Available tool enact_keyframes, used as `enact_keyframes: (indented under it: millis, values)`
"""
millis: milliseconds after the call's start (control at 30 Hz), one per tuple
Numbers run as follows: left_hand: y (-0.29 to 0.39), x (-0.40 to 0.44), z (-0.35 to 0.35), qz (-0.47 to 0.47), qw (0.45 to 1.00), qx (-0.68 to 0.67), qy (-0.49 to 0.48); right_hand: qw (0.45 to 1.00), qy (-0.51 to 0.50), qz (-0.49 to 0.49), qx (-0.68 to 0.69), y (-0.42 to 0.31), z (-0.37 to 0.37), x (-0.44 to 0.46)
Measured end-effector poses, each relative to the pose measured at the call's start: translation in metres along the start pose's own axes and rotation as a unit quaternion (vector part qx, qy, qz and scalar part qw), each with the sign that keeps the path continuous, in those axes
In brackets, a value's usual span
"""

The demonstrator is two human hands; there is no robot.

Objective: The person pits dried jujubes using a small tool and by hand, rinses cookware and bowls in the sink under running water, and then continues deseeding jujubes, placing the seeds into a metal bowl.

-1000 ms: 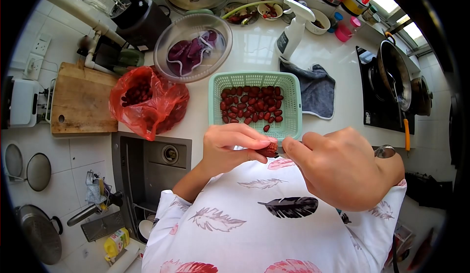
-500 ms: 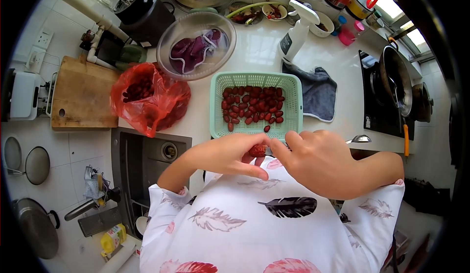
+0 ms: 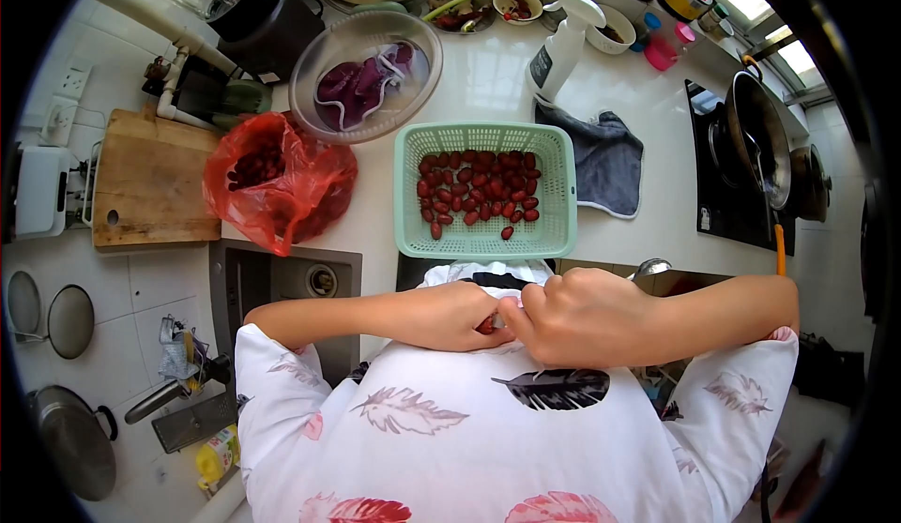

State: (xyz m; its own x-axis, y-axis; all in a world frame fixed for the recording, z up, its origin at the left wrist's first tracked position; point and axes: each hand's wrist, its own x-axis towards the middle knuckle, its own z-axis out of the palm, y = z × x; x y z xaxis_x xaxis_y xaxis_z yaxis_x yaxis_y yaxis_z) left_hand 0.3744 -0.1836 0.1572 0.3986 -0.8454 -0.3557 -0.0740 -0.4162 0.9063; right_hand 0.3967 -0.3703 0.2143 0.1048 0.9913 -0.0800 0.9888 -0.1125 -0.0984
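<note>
My left hand (image 3: 450, 317) is closed around a red date (image 3: 488, 324), close to my shirt front. My right hand (image 3: 587, 317) is wrapped in a fist around a metal spoon (image 3: 652, 268); its bowl sticks out on the far right side of the fist. A bit of metal shows between the two hands, against the date. Just beyond them on the counter's front edge is a green plastic basket (image 3: 404, 209) with many red dates (image 3: 479, 185) lying inside.
An open red plastic bag (image 3: 319, 204) of dates stands left, near the sink (image 3: 282, 307) and cutting board (image 3: 155, 181). Behind are a clear bowl (image 3: 418, 73) with purple cloth and a spray bottle (image 3: 560, 49). A grey cloth (image 3: 610, 162) and a stove (image 3: 713, 176) lie right.
Both hands have drawn down toward my body, away from the basket. My left hand has turned over, its back now facing up and covering most of the date. The spoon's bowl sits further left.
</note>
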Motion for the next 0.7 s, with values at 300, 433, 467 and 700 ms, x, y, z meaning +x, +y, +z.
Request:
enact_keyframes:
  millis: [300,433,467,700]
  values:
    - [-0.004,-0.003,0.002,-0.001,1.0,0.023,-0.013,1.0,-0.004,-0.029,0.005,0.004,0.0,0.002]
    - [-0.001,-0.004,0.002,0.014,1.0,0.015,-0.015,0.999,-0.002,-0.034,0.005,0.004,0.002,0.001]
    - [-0.003,-0.003,0.003,0.014,1.0,0.015,-0.015,0.999,0.001,-0.035,0.005,0.004,0.002,0.0]
    - [-0.01,0.001,0.016,0.04,0.991,-0.09,0.093,0.991,0.012,-0.035,-0.131,-0.007,0.006,0.002]
